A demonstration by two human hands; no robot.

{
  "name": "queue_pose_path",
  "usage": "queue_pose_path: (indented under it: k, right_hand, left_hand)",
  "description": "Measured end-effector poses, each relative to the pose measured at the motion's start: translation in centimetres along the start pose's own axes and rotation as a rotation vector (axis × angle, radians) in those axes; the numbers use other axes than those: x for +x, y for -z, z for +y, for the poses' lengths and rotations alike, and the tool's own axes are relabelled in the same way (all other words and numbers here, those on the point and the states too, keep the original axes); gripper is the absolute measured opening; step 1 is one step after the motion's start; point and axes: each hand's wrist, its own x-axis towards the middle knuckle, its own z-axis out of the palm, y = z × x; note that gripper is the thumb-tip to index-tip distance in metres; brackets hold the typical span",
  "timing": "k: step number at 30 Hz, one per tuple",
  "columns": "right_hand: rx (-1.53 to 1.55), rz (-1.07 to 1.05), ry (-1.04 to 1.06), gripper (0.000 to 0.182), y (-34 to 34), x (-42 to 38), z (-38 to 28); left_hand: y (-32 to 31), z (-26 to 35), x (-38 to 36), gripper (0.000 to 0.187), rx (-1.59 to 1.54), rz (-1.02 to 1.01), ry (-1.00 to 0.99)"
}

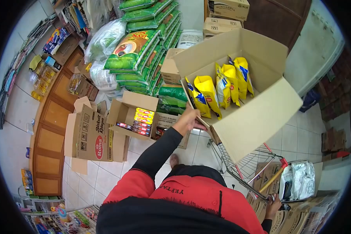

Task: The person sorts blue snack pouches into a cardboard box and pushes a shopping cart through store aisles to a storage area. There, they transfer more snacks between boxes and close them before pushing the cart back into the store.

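Observation:
An open cardboard box [257,124] with several yellow packets [206,93] standing inside is tilted in front of me. My left hand [189,121] grips its near left edge, fingers wrapped round the cardboard. At the lower right, my right hand [275,204] is closed on the end of the handle of a wire shopping cart [238,169]. The cart stands partly beneath the box, and its handle has a red corner piece and a yellowish bar.
Green rice sacks [130,50] are stacked ahead on the left. Open cartons, one holding small colourful packs [143,119] and one marked Roma [93,134], stand on the tiles. A wooden counter [48,156] runs along the left. Silver packaging [302,179] lies at right.

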Motion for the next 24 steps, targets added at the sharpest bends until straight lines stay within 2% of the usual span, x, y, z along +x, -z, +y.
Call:
queue_pose_path:
  k: [5, 6, 7, 10, 11, 12, 13, 14, 16, 17, 18, 19, 21, 22, 24]
  right_hand:
    - [-0.093, 0.052, -0.016, 0.012, -0.9, 2.0, -0.1]
    - [-0.043, 0.070, -0.022, 0.015, -1.1, 2.2, -0.2]
    - [-0.046, -0.007, -0.114, 0.020, -1.0, 2.1, 0.4]
    - [-0.298, 0.118, -0.150, 0.028, -2.7, 0.5, 1.6]
    - [-0.301, 0.120, -0.183, 0.028, -3.3, -0.1, 1.3]
    - [-0.336, 0.153, -0.232, 0.029, -3.7, -0.7, 0.8]
    - [-0.369, 0.188, -0.279, 0.031, -4.0, -1.0, 0.1]
    - [-0.294, 0.226, -0.257, 0.036, -3.8, -1.3, -2.2]
    - [-0.228, 0.199, -0.367, 0.032, -3.9, -2.3, -5.2]
    - [-0.164, 0.160, -0.446, 0.028, -4.0, -3.1, -6.7]
    - [-0.103, 0.231, -0.477, 0.038, -4.6, -3.8, -8.2]
    - [-0.175, 0.241, -0.531, 0.034, -5.4, -4.9, -9.3]
    - [-0.289, 0.260, -0.568, 0.037, -6.5, -6.4, -12.7]
    - [-0.271, 0.345, -0.584, 0.036, -6.9, -6.7, -14.7]
    - [-0.253, 0.302, -0.731, 0.037, -7.6, -7.6, -17.1]
  left_hand:
    - [5.4, 5.6, 5.3, 0.051, -0.160, 0.027, 0.005]
    - [6.4, 7.1, 5.9, 0.049, -0.141, -0.002, -0.052]
    - [7.1, 8.6, 6.6, 0.047, -0.121, -0.036, -0.106]
    - [9.8, 12.4, 10.8, 0.043, -0.098, 0.103, -0.170]
    - [10.6, 13.5, 12.3, 0.043, -0.120, 0.071, -0.218]
    - [11.7, 14.1, 14.4, 0.046, -0.188, 0.150, -0.186]
    - [11.7, 15.1, 15.2, 0.047, -0.169, 0.145, -0.232]
    - [13.8, 15.4, 17.8, 0.046, -0.227, 0.076, -0.225]
    - [17.2, 15.9, 23.3, 0.046, -0.271, -0.020, -0.204]
    - [18.2, 16.0, 25.2, 0.052, -0.298, 0.038, -0.204]
    - [18.7, 16.1, 26.4, 0.059, -0.325, 0.099, -0.204]
    - [18.8, 16.0, 27.1, 0.059, -0.314, 0.077, -0.182]
    - [18.6, 15.4, 28.2, 0.072, -0.380, 0.254, -0.219]
    - [17.8, 15.2, 28.5, 0.072, -0.374, 0.234, -0.200]
    - [16.6, 14.6, 28.7, 0.079, -0.301, 0.421, -0.191]
